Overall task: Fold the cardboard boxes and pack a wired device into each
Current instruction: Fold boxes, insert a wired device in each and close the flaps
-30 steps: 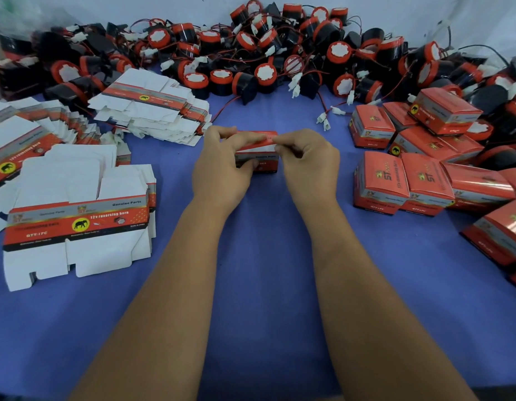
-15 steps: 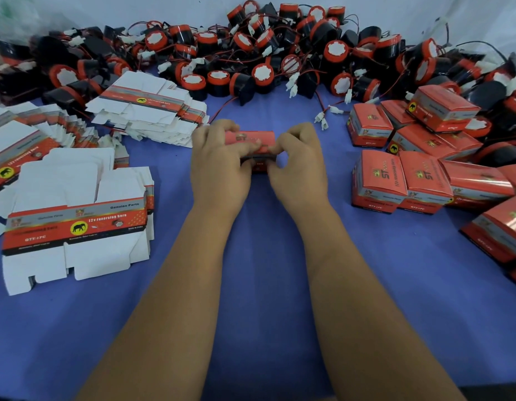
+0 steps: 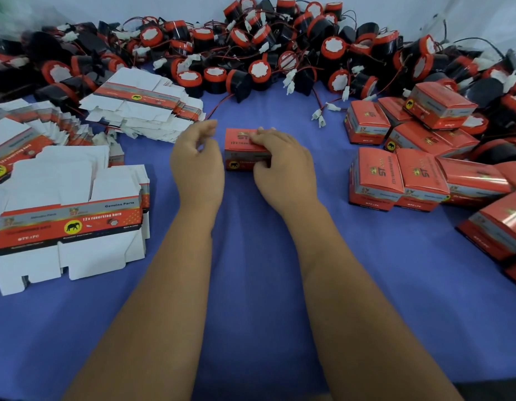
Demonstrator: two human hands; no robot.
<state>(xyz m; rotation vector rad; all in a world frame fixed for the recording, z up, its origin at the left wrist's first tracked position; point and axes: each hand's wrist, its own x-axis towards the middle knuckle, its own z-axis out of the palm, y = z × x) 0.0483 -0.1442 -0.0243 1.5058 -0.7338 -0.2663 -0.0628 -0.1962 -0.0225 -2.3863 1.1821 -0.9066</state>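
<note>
A closed red cardboard box [image 3: 240,146] sits on the blue cloth at the centre. My right hand [image 3: 282,166] grips it, fingers over its top and thumb at its front. My left hand [image 3: 197,163] hovers just left of the box, apart from it, fingers loosely curled and holding nothing. A large heap of black-and-red wired devices [image 3: 251,53] with white connectors stretches across the back. Flat unfolded boxes [image 3: 68,224] lie in stacks at the left, with another stack of flat boxes [image 3: 141,108] further back.
Several finished red boxes [image 3: 401,180] are piled at the right, reaching to the right edge. Loose white connectors on red wires [image 3: 323,111] lie between the centre box and that pile. Blue cloth [image 3: 251,285] covers the table under my forearms.
My left hand has let go of the box and drawn away to the left. The box now has its lid closed and rests under my right hand alone.
</note>
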